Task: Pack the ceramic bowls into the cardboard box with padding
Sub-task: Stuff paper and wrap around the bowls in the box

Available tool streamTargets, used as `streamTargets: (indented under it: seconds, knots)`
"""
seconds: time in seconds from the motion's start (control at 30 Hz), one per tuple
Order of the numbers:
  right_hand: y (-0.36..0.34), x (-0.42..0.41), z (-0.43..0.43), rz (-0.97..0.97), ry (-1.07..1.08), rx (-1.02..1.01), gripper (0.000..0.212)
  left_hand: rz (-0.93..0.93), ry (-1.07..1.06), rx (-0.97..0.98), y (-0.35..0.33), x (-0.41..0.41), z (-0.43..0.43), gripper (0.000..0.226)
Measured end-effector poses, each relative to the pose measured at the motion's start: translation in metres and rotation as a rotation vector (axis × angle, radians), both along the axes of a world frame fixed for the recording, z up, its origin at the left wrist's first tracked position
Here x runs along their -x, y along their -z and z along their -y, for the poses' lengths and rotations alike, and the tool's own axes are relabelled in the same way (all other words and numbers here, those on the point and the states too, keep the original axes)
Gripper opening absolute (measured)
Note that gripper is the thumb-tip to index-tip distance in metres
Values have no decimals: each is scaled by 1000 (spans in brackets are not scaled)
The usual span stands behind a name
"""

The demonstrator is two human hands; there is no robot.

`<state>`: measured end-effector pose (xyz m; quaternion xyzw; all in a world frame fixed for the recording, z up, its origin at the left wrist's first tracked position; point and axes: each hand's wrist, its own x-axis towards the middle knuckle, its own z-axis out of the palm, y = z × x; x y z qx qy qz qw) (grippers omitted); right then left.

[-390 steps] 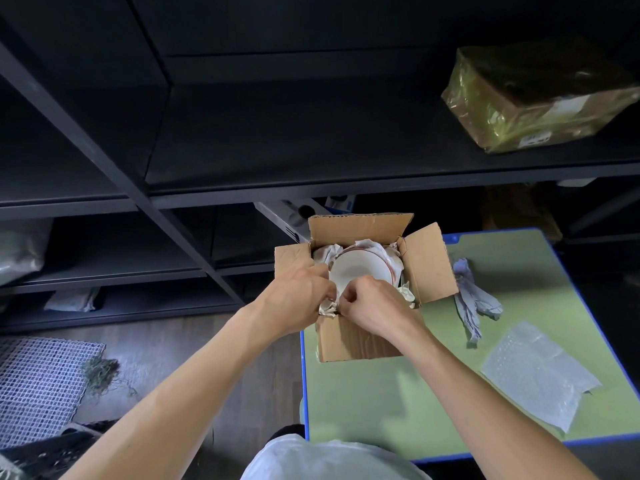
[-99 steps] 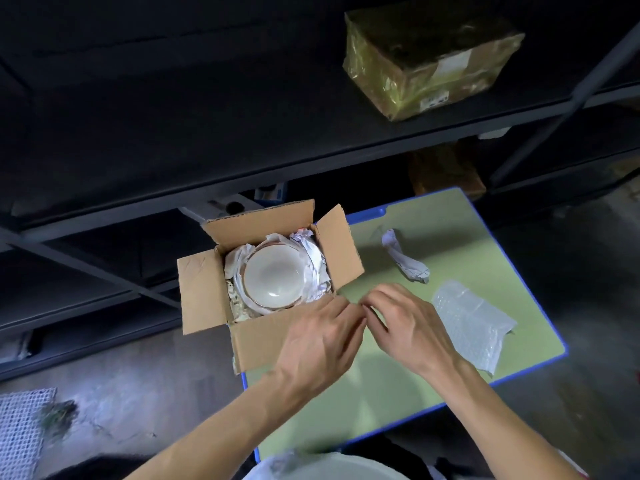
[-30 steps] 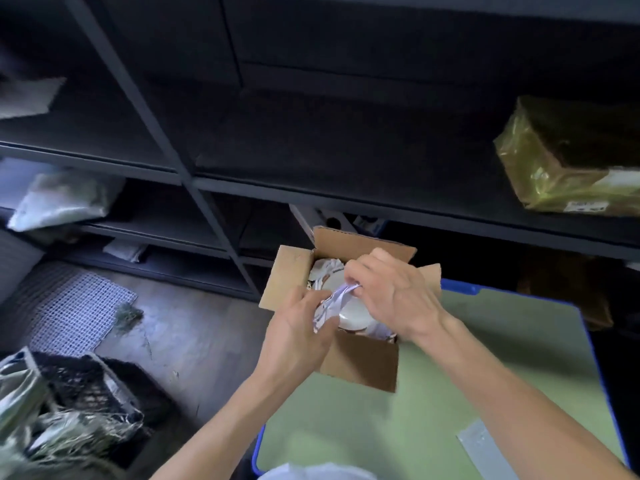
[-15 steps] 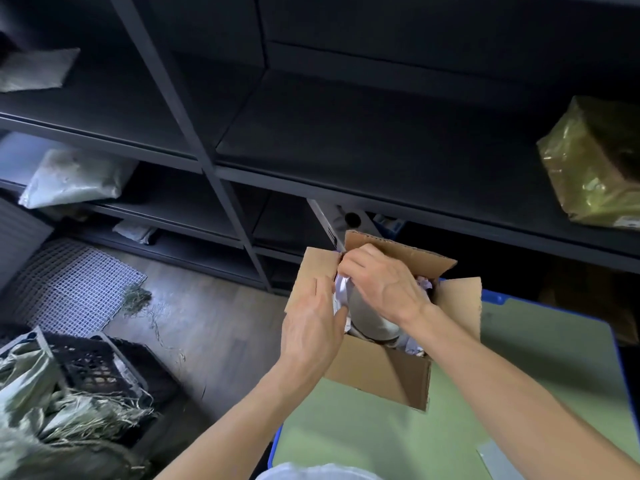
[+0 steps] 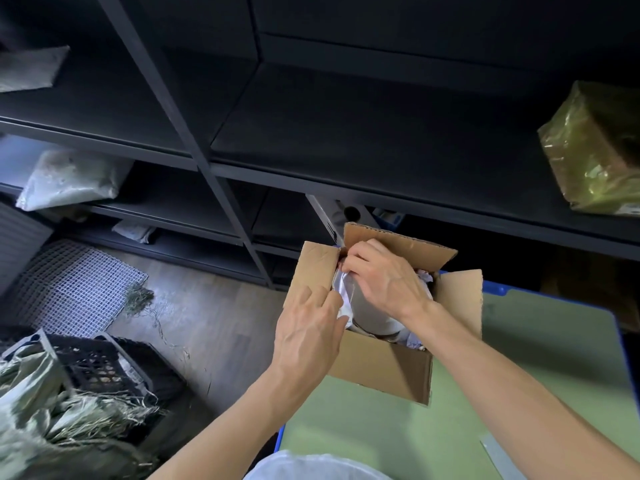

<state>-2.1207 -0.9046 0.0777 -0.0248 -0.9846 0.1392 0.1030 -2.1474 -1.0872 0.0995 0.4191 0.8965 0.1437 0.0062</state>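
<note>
**Both hands at the far-left corner of the box**

A cardboard box stands open on the far-left corner of a green table, its four flaps turned outward. Inside sits a pale bowl, with crumpled paper padding packed around it, most visibly along the left wall and at the far-right corner.

The person's right hand reaches over the bowl from the near right and covers most of it. Its fingers are curled down into the far-left corner of the box, closed around a fold of the padding where the left flap meets the far flap.

The left hand lies just outside the left wall of the box. Its fingers stretch fairly straight along the left flap, loose and gripping nothing, while its thumb rests against the padding at the box's left edge. The bowl lies between the two hands, below the right palm and just right of the left thumb.

Dark shelving rises beyond the table, with a film-wrapped parcel at far right. On the floor to the left are a white mesh mat and a black crate with straw around it.
</note>
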Motion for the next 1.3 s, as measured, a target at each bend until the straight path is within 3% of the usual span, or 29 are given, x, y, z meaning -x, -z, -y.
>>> streamTargets:
  seconds: [0.33,0.47,0.6,0.83,0.97,1.1,1.2,1.27,1.3]
  knots:
    - [0,1,2,76,-21,6,18,37,59,372,-3,15,-28,19]
    - [-4,-8,-4,153,-36,18,32,25,221,173,-5,12,-14,25]
    - [1,-9,-5,208,-64,26,41,59,336,117,-3,10,4,41]
    - [10,-6,-3,244,-69,25,47,-18,253,259,4,11,1,48]
    - [7,-10,-2,234,-67,8,50,5,258,254,5,11,-3,43]
    - [7,-22,1,218,-66,-33,54,13,301,107,1,14,-2,39]
    - [2,-31,5,181,1,-16,48,-63,268,-47,2,21,-3,23]
    - [-2,-39,7,161,59,-4,47,-30,219,-51,3,28,-6,7]
    - [-4,-42,8,164,103,-5,48,-18,193,-26,2,31,-10,15]
